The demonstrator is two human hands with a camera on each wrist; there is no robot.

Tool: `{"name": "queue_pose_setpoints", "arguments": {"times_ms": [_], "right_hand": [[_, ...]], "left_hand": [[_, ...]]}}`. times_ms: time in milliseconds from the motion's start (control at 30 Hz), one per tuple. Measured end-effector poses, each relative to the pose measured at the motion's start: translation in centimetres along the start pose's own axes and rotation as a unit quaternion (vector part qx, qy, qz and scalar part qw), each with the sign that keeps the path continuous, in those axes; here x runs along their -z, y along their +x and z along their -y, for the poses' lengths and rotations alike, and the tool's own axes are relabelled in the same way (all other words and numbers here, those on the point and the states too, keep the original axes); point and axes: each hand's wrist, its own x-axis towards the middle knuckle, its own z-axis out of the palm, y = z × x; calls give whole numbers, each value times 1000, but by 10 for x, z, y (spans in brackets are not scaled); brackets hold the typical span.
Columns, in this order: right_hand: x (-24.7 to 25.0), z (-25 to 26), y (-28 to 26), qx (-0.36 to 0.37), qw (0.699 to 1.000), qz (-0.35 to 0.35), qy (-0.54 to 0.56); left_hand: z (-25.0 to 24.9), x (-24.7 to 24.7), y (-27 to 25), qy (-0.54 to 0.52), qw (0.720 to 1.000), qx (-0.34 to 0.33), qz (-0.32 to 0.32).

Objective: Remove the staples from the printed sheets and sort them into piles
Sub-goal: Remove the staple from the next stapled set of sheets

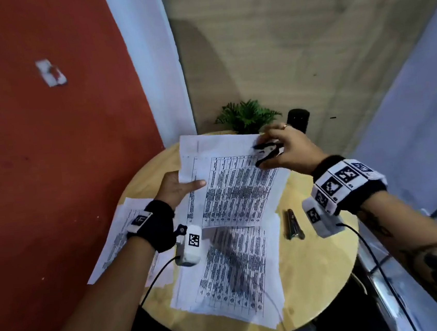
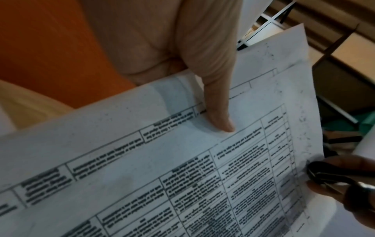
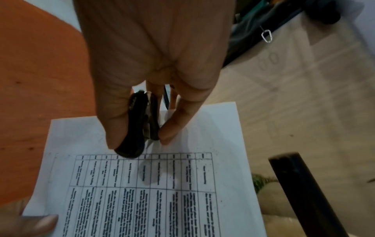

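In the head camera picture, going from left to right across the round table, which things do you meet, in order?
Paper pile at the table's left edge → left hand → sheets it holds up → right hand gripping the staple remover.

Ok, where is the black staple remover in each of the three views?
Head: the staple remover is upper centre, in the right hand, at the far corner of the held sheets.
Left wrist: staple remover at the right edge, low.
Right wrist: staple remover at centre, between thumb and fingers.
Shared landmark: the printed table on the held sheets.
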Motion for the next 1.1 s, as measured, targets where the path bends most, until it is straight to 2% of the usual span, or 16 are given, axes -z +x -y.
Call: {"name": "queue_pose_setpoints", "arguments": {"times_ms": [100, 233, 367, 500, 600, 633, 667, 700, 767, 800, 933, 1033, 1100], "right_hand": [[15, 21, -4, 14, 1000, 10, 11], [27, 40, -11, 24, 999, 1, 40], [41, 55, -21, 45, 997, 8, 68], [49, 69, -29, 58, 996, 8, 62], [54, 80, -33, 63, 997, -1, 39], [55, 84, -34, 65, 997, -4, 29], [56, 87, -35, 66, 998, -8, 20], [56, 90, -35, 68, 998, -13, 13], [56, 95, -38, 71, 997, -20, 0], [56, 97, -39, 71, 997, -21, -4], [60, 104, -45, 80, 997, -21, 4], [68, 109, -51, 81, 996, -13, 25], [74, 113, -55, 80, 996, -1, 42]], "left_hand": [[-20, 8, -8, -3, 1000, -17, 10], [-48, 10, -32, -7, 1000, -25, -13], [-83, 7, -62, -15, 995, -81, -47], [-85, 26, -61, 21, 995, -91, -44], [-95, 32, -59, -42, 984, -166, -49], [-107, 31, -61, -23, 979, -188, -71], [-118, 29, -61, 30, 967, -230, -109], [-131, 28, -62, 128, 938, -280, -159], [-155, 19, -68, 322, 843, -355, -242], [-164, 13, -71, 377, 819, -359, -241], [-189, -13, -80, 494, 796, -321, -141], [-196, -21, -78, 542, 758, -334, -139], [-199, -21, -78, 540, 753, -345, -146]]}}
